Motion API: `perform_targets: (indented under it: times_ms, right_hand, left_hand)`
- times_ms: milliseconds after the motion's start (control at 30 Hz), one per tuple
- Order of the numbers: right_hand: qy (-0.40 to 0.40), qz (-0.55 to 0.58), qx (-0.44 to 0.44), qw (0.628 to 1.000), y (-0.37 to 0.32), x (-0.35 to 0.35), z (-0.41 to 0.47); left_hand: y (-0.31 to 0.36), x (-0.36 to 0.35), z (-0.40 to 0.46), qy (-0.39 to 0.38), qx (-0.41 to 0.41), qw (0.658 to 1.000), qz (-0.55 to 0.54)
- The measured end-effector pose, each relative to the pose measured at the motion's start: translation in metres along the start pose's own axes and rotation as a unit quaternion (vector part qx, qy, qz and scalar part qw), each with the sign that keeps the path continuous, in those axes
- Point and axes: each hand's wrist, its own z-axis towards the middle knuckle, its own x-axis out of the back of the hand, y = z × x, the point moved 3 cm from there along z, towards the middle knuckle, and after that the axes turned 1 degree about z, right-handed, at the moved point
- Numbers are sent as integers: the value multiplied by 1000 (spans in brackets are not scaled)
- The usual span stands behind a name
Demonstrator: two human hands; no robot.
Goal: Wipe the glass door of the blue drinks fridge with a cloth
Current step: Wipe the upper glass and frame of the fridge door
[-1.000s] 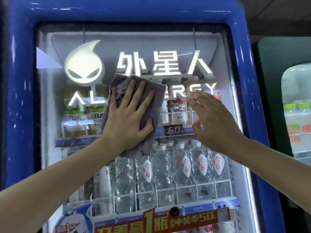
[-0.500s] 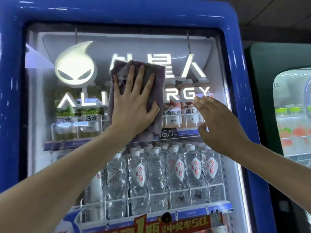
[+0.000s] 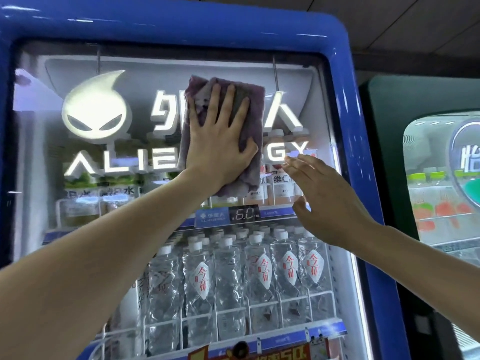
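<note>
presently logged, head view: blue drinks fridge (image 3: 337,32), rounded blue frame, filling the frame from 9 to 2 o'clock. glass door (image 3: 52,216) upright, lit from inside. cloth (image 3: 249,141), purple-grey, folded and crumpled, flat against the glass at about 12 o'clock from centre, covering the middle of the lit white lettering (image 3: 283,113). left hand (image 3: 218,149) pressed palm-down on the cloth, fingers straight and spread wide, pointing to 12 o'clock, thumb out toward 3 o'clock on the cloth's right part; forearm running down to 8 o'clock. right hand (image 3: 327,198) just beside the cloth at its 4 o'clock, fingers straight and loosely together, holding nothing, tips pointing to 10 o'clock at the glass; contact with the glass cannot be told. glowing alien-head logo (image 3: 94,113) at 10 o'clock, left of the cloth. price strip (image 3: 244,215) reading 6.0 just below the cloth, on the shelf edge. row of clear water bottles (image 3: 259,281) with white caps and red-printed labels at 6 o'clock, behind a white wire rail. second fridge (image 3: 441,190), dark green, at 3 o'clock, well apart from both hands.
</note>
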Motion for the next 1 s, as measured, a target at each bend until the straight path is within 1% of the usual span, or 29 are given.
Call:
perform_targets:
  times_ms: [167, 267, 367, 467, 533, 733, 900, 1000]
  right_hand:
    - [-14, -39, 16, 999, 13, 2, -11]
    - [-21, -31, -10, 999, 28, 1, -21]
    - [-6, -52, -30, 998, 47, 3, -30]
    - [11, -99, -40, 994, 65, 7, -33]
    - [22, -106, -62, 992, 78, 8, -36]
    - [6, -129, -89, 988, 109, -5, -55]
    - [6, -142, -73, 987, 121, -16, -62]
    - [21, -123, -76, 989, 123, -20, -62]
  left_hand:
    - [13, 0, -23, 5, 8, 1000, -14]
    - [40, -6, -67, -6, -24, 999, -28]
    - [52, -13, -91, -14, -32, 999, -31]
    - [50, -13, -79, -11, -41, 999, -19]
    - [48, -12, -60, -13, -46, 999, -15]
    - [49, -7, 4, -5, -20, 1000, -10]
    - [62, -12, -8, 5, 3, 1000, -11]
    - [88, -17, -41, 3, -29, 999, -34]
